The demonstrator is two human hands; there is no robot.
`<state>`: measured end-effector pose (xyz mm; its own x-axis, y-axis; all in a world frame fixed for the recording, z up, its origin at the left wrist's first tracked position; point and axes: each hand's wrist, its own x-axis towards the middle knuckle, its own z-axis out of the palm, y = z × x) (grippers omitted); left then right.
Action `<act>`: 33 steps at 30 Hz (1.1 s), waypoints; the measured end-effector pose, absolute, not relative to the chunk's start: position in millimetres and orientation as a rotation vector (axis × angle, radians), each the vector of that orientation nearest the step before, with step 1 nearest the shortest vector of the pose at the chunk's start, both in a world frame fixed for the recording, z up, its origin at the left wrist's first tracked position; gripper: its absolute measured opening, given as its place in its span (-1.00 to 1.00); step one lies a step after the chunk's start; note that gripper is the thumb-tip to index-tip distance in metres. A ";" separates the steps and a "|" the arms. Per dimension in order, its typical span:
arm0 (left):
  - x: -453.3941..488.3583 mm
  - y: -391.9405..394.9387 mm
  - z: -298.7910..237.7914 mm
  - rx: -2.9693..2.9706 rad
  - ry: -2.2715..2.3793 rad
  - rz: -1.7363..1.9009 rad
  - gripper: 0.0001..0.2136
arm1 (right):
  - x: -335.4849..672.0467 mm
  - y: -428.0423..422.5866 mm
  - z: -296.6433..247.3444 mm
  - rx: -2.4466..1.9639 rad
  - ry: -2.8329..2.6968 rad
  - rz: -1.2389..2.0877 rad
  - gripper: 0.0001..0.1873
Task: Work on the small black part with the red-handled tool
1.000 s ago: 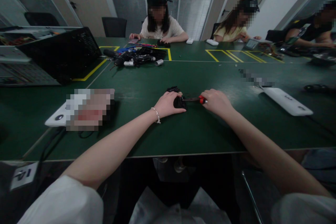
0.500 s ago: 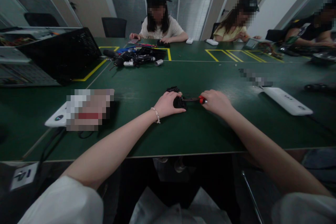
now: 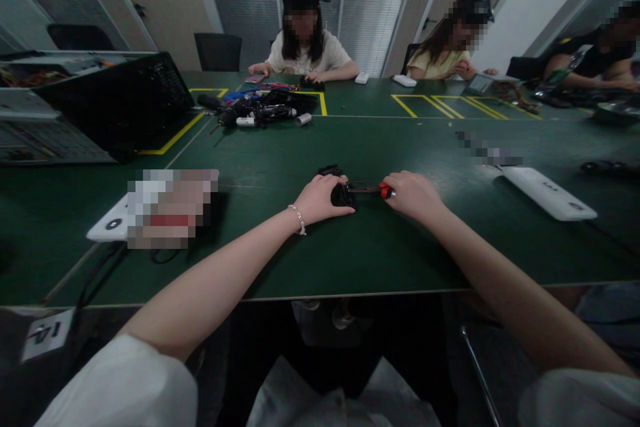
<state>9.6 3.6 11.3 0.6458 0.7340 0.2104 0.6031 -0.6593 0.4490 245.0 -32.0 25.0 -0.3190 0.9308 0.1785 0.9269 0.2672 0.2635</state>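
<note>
My left hand (image 3: 320, 199) lies on the table with fingers and thumb curved round a small black part (image 3: 344, 196), pinning it down. More of the black piece shows beyond the fingertips; its exact kind is too dark to tell. From the right, my right hand (image 3: 413, 193) grips a red-handled tool (image 3: 386, 191), fingers closed over the handle. The tool's thin metal end points left and meets the black part. Whether it is a screwdriver or pliers I cannot make out.
On the green table (image 3: 300, 267), a white power bank (image 3: 547, 193) lies right, another (image 3: 110, 223) left beside a blurred-out item. An open computer case (image 3: 115, 107) stands far left. Cables and black parts (image 3: 265, 107) lie ahead. Several people sit opposite.
</note>
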 end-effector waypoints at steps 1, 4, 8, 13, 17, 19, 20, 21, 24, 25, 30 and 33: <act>9.8 3.1 12.0 2.524 1.071 0.534 -0.47 | 244.9 -32.2 25.1 1.827 2.490 0.505 -0.82; 10.4 2.5 12.6 2.523 1.074 0.537 -0.47 | 245.1 -32.6 26.2 1.804 2.493 0.530 -0.82; 11.1 3.3 10.8 2.543 1.056 0.571 -0.48 | 245.8 -33.1 28.2 1.763 2.507 0.595 -0.81; 10.4 4.4 9.1 2.545 1.044 0.581 -0.48 | 244.2 -34.0 29.0 1.778 2.492 0.581 -0.81; 10.1 4.5 8.8 2.538 1.051 0.572 -0.47 | 243.7 -33.0 26.6 1.839 2.476 0.492 -0.81; 10.1 4.5 8.7 2.538 1.050 0.568 -0.47 | 244.1 -32.6 25.9 1.843 2.482 0.476 -0.81; 10.1 4.5 8.7 2.538 1.052 0.566 -0.47 | 244.2 -32.6 26.1 1.839 2.484 0.484 -0.81; 10.2 4.5 8.8 2.539 1.054 0.565 -0.47 | 244.2 -32.8 26.5 1.832 2.485 0.498 -0.81; 10.3 4.5 9.2 2.535 1.058 0.565 -0.47 | 244.0 -33.9 28.8 1.797 2.497 0.545 -0.81; 10.4 4.6 9.5 2.533 1.058 0.565 -0.47 | 244.0 -34.2 29.4 1.789 2.500 0.556 -0.81; 10.3 4.1 10.9 2.528 1.056 0.554 -0.48 | 244.4 -33.5 28.0 1.794 2.502 0.543 -0.82; 10.0 3.7 11.0 2.526 1.057 0.547 -0.49 | 244.8 -32.3 25.5 1.819 2.503 0.507 -0.81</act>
<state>10.0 3.7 11.0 0.6479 0.7311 0.2139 0.5970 -0.6618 0.4535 244.8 -32.3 25.5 -0.3267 0.9273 0.1825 0.9252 0.2744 0.2620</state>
